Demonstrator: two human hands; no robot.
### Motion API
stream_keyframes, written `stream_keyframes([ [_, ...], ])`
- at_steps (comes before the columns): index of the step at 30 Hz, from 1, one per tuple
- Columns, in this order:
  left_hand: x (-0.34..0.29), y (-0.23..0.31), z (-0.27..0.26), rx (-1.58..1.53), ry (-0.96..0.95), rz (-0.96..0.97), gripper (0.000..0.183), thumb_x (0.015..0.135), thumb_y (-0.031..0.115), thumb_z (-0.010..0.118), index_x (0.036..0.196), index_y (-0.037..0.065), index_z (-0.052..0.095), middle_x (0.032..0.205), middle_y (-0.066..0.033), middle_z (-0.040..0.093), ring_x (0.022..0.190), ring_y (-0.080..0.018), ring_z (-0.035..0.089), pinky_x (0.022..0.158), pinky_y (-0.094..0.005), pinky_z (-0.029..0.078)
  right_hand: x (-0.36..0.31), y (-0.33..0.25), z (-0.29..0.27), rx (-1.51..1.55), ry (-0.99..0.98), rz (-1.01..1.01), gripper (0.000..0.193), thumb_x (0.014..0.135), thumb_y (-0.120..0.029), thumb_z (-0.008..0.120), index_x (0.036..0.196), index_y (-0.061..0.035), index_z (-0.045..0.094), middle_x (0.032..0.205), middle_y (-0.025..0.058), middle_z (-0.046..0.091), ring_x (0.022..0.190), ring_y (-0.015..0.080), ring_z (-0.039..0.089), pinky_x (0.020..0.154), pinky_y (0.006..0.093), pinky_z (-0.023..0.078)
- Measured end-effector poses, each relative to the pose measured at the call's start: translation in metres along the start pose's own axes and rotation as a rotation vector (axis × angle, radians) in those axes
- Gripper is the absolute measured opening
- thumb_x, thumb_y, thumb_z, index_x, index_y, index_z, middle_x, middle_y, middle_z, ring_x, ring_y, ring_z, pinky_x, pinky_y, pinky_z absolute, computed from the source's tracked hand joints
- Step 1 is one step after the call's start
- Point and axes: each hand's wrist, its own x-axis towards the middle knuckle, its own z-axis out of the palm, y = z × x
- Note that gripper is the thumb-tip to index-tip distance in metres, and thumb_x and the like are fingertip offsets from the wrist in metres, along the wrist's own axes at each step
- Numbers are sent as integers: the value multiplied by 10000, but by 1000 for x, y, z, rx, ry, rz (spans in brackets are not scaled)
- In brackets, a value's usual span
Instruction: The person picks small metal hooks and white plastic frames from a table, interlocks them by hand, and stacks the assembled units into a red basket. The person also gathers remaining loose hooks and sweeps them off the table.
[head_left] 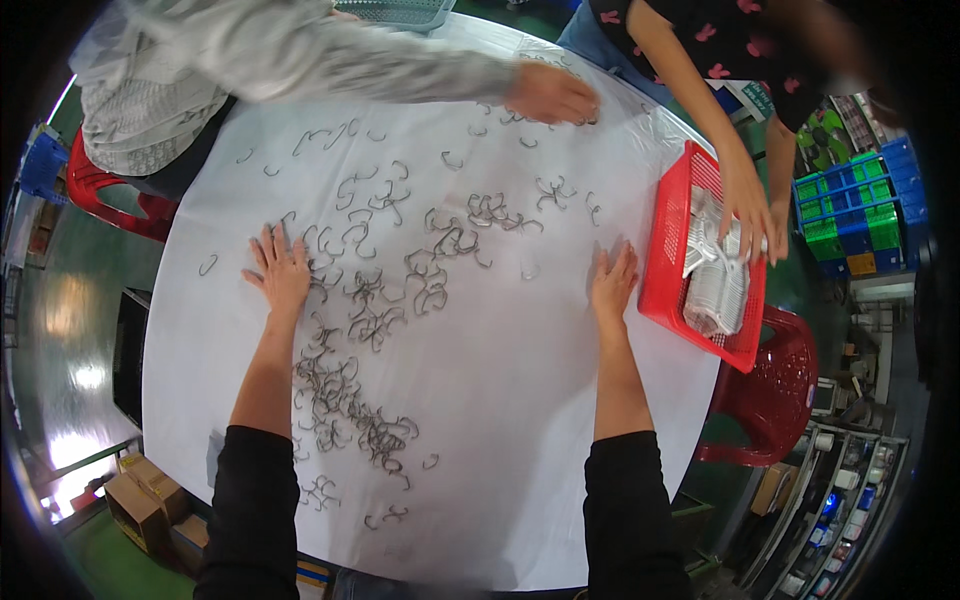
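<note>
Small dark C-shaped wire hooks [365, 300] lie scattered over a white-covered round table [480, 480], thickest in a band from near left to the far middle. My left hand [280, 272] rests on the cover at the left edge of that band. Its fingers are spread, with a few hooks beside the fingertips and nothing seen in its grasp. On the right, my right hand [613, 285] lies with its fingers stretched forward, between the hooks and a red plastic basket [660, 245]. No held thing shows in it; its palm side is partly hidden.
Across the table, a co-worker's grey sleeve [400, 68] and blurred hand [555, 93] reach over more hooks. Another person's hands [748, 205] are at the basket, which holds white, plastic-wrapped bundles [718, 290]. Red chairs [770, 390] stand at both sides; cardboard boxes [140, 505] sit near left.
</note>
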Motion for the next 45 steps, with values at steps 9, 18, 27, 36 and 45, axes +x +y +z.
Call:
stream_keyframes([
  [9, 3, -6, 4, -50, 125, 38, 565, 940, 434, 347, 1409, 124, 292, 1460, -84, 297, 1393, -292, 150, 1098, -543, 36, 22, -181, 80, -36, -209, -824, 589, 918, -348, 477, 1388, -25, 326, 1449, 119, 324, 1363, 251, 251, 1105, 449, 178],
  [18, 2, -8, 2, -115, 140, 63, 563, 941, 414, 352, 1412, 114, 274, 1434, -76, 342, 1386, -281, 177, 1114, -502, 53, 9, -178, 54, 309, -166, -757, 457, 909, -329, 506, 1337, -181, 446, 1420, 109, 366, 1342, 293, 282, 1084, 498, 212],
  [27, 3, -2, 0, -18, 120, 61, 536, 946, 371, 382, 1407, 115, 282, 1443, -69, 322, 1388, -276, 174, 1112, -506, 66, 126, -130, 91, 6, -120, -313, 643, 935, -486, 376, 1405, -54, 305, 1474, 132, 272, 1371, 283, 233, 1090, 530, 151],
  [36, 3, -5, 1, -70, 143, 70, 522, 951, 365, 377, 1399, 114, 290, 1438, -82, 325, 1383, -272, 188, 1111, -501, 75, 31, -231, 79, 390, -285, -1006, 555, 911, -400, 489, 1357, -82, 400, 1420, 109, 379, 1332, 257, 326, 1100, 429, 235],
  [45, 3, -3, -3, -69, 146, 75, 523, 952, 368, 374, 1398, 110, 288, 1439, -85, 321, 1382, -275, 189, 1111, -504, 75, 99, -82, -2, 562, 270, -209, 438, 951, -239, 449, 1326, -17, 406, 1370, 191, 411, 1316, 342, 320, 1077, 409, 262],
])
